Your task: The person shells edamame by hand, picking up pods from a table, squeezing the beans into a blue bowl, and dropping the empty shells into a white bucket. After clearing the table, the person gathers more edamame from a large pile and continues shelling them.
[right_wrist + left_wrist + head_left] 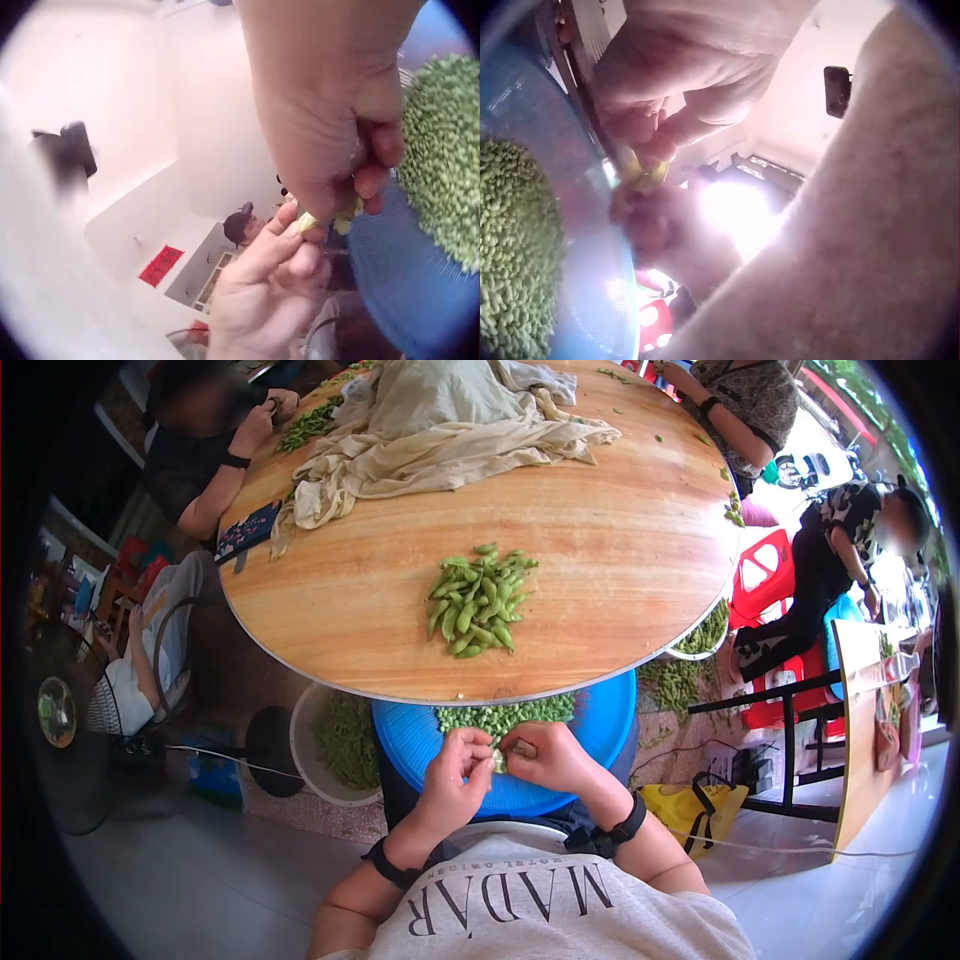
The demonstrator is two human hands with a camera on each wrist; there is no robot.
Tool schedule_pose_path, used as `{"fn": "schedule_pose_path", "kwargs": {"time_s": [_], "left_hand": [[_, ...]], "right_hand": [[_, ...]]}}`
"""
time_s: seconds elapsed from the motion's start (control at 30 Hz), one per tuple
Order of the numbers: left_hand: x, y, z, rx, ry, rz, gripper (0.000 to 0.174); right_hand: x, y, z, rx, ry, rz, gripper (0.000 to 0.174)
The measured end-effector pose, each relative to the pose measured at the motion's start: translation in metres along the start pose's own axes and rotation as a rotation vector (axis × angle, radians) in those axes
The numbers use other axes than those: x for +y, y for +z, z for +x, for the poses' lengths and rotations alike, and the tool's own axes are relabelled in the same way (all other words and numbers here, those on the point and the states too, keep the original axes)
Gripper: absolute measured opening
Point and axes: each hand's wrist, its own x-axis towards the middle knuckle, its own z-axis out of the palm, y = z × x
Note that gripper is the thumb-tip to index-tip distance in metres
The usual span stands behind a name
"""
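closely together, two hands pinch a green pod (499, 762) over a blue basket (403, 755)

nearest is the pale shirt (560, 920) with dark lettering; from either side of it the bare forearms angle inward, a black strap at each wrist. the left hand (460, 775) reaches up and inward, its thumb and index finger pinching the pod, the other fingers bent. the right hand (550, 755) comes in from the opposite side, back of the hand upward, thumb and forefinger meeting at the pod's other side, its remaining fingers curled toward the palm. the fingertips of both hands almost meet; whether they touch, i cannot tell. the pod is between them, above the near part of the basket. just beyond, loose green beans (510, 714) lie in the basket. farther off, a heap of whole pods (475, 605) rests on the round wooden table (610, 570), and behind that a crumpled pale cloth (450, 445).
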Motion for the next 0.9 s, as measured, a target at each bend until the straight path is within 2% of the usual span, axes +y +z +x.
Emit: {"fn": "schedule_pose_path", "kwargs": {"time_s": [0.13,0.2,0.23,0.3,0.4,0.5,0.63,0.77,0.8,0.83,0.9], "left_hand": [[-0.004,-0.02,0.002,0.062,-0.052,-0.038,0.027],[0.005,-0.029,0.003,0.076,-0.065,-0.088,0.028],[0.009,-0.031,0.003,0.078,-0.061,-0.114,0.028],[0.011,-0.032,0.004,0.09,-0.064,-0.139,0.027],[0.007,-0.034,0.006,0.11,-0.043,-0.138,0.024],[0.001,-0.043,0.003,0.149,-0.038,-0.133,0.023],[-0.002,-0.053,0.003,0.178,-0.025,-0.133,0.021],[0.003,-0.047,0.005,0.147,-0.025,-0.125,0.019],[0.005,-0.046,0.005,0.112,-0.035,-0.101,0.02],[0.009,-0.042,0.005,0.087,-0.025,-0.093,0.019],[0.016,-0.034,0.007,0.036,-0.001,-0.078,0.017]], "right_hand": [[-0.015,-0.01,-0.008,0.042,-0.093,-0.245,0.018],[-0.04,-0.03,-0.006,0.091,-0.069,-0.287,0.016],[-0.043,-0.038,0.0,0.138,-0.133,-0.294,0.011],[-0.057,-0.048,0.017,0.276,-0.062,-0.282,0.009],[-0.052,-0.052,0.052,0.425,-0.085,-0.379,0.013],[-0.038,-0.043,0.075,0.397,-0.076,-0.594,0.018],[-0.031,-0.041,0.08,0.412,-0.084,-0.641,0.016],[-0.055,-0.049,0.055,0.38,-0.091,-0.264,0.011],[-0.062,-0.048,0.042,0.203,-0.011,-0.028,0.014],[-0.058,-0.038,0.038,0.152,-0.228,0.073,0.015],[-0.055,-0.022,0.03,0.014,-0.236,0.154,0.016]]}}
